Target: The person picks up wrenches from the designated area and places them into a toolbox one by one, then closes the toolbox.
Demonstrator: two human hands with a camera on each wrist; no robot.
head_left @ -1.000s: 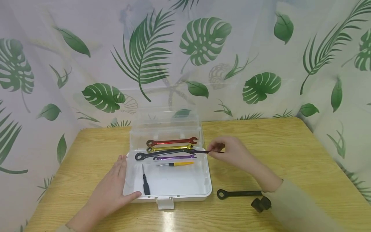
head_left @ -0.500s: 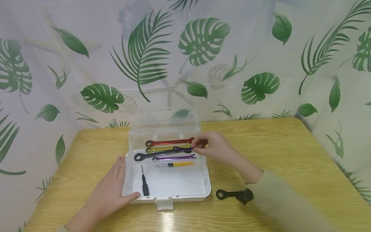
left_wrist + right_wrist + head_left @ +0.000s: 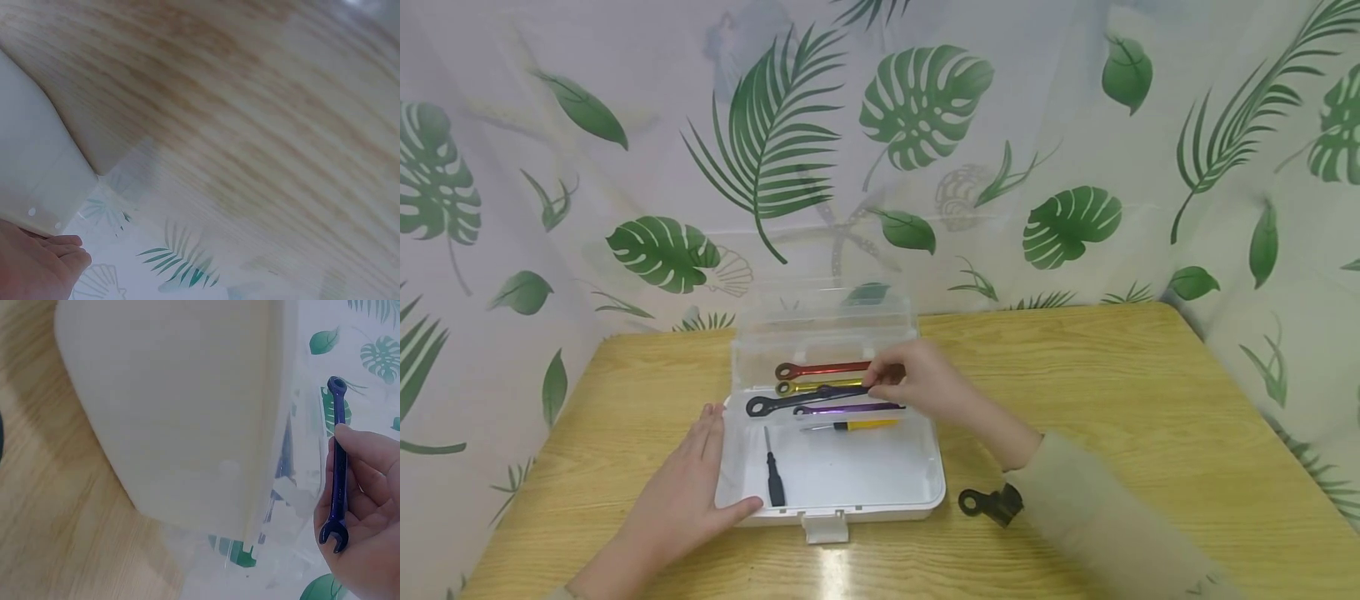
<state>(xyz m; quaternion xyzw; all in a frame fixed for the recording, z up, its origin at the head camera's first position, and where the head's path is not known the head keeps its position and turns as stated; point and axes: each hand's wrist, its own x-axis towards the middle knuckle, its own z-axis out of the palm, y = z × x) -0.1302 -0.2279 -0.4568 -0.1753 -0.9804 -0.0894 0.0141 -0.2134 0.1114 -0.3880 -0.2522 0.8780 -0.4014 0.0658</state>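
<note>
An open box (image 3: 880, 503) with a white base and a clear lid (image 3: 823, 321) stands mid-table. Across its back lie a red wrench (image 3: 820, 367), a gold wrench (image 3: 808, 386), a black wrench (image 3: 775, 404) and a purple wrench (image 3: 850, 408). My right hand (image 3: 880, 379) is over them and pinches a small dark blue wrench (image 3: 842, 389), which the right wrist view shows lying across the fingers (image 3: 338, 462). My left hand (image 3: 688, 492) rests flat against the box's front left corner, with its thumb on the front rim.
In the box are also a yellow-handled screwdriver (image 3: 865, 424) and a black screwdriver (image 3: 774, 487). Another black wrench (image 3: 973, 502) lies on the wooden table (image 3: 1112, 392) right of the box, mostly hidden by my right sleeve. A leaf-print curtain surrounds the table.
My right hand has carried the small wrench leftward, from beyond the box's right edge to over the row of wrenches. My sleeve now hides more of the black wrench on the table. The left hand stayed put.
</note>
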